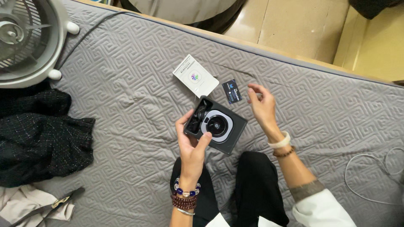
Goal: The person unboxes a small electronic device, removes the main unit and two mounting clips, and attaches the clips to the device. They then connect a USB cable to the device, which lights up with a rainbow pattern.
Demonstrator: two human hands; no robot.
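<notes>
Holding a dark, rigid tray (216,126) with the left hand (192,145), thumb on the smooth round silver-ringed disc (216,125) seated in it, above a grey quilted mattress (126,109). Hovering just beside it, right hand (261,107) empty, fingers loosely curled near a small black card (232,91) and white booklet (195,76); likely mid-unpacking, lifting out the disc wanting a careful pinch.

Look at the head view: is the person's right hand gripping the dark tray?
No. The right hand hovers open beside the small dark card, while the left hand holds the dark tray.
</notes>
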